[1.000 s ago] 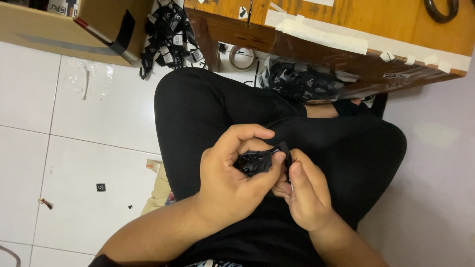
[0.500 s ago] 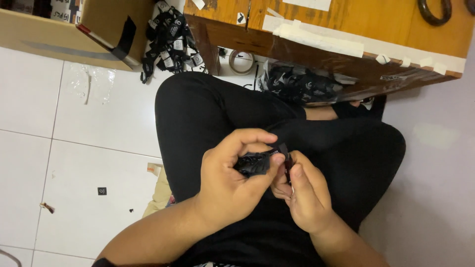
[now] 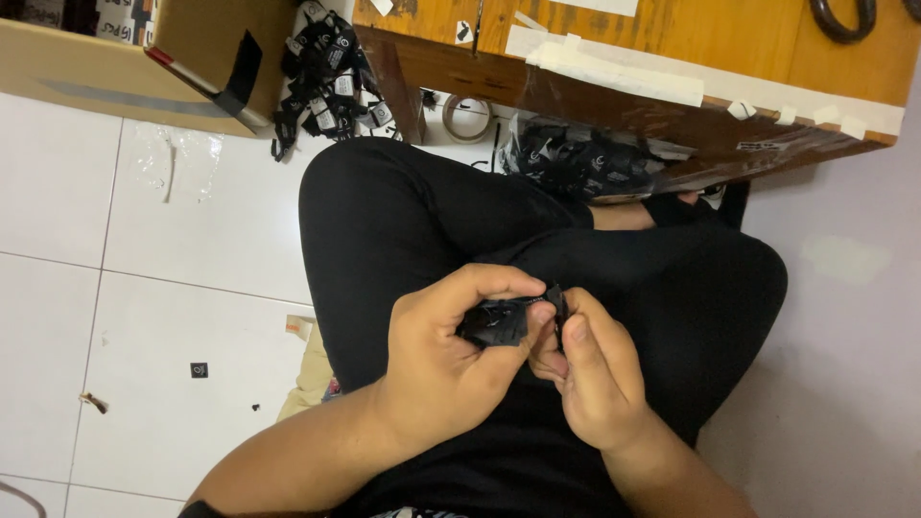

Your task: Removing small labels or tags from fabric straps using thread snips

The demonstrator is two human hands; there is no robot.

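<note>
I sit cross-legged on a white tiled floor in black trousers (image 3: 403, 211). Over my lap, my left hand (image 3: 441, 364) is curled around a small black item (image 3: 499, 321), a bundle of folded fabric or plastic with faint light print. My right hand (image 3: 590, 384) pinches the right end of the same black item between thumb and fingertips. Both hands touch each other at that point. Most of the item is hidden inside my left palm.
A low wooden table (image 3: 672, 58) with strips of white tape stands ahead. Under it lies a clear bag of black pieces (image 3: 576, 163). A pile of black tagged pieces (image 3: 321, 72), a tape roll (image 3: 467, 115) and a cardboard box (image 3: 125, 58) sit at upper left.
The hands stay together over my lap and shift only slightly; my right thumb has moved up along the black item's end. The view has tilted a little.
</note>
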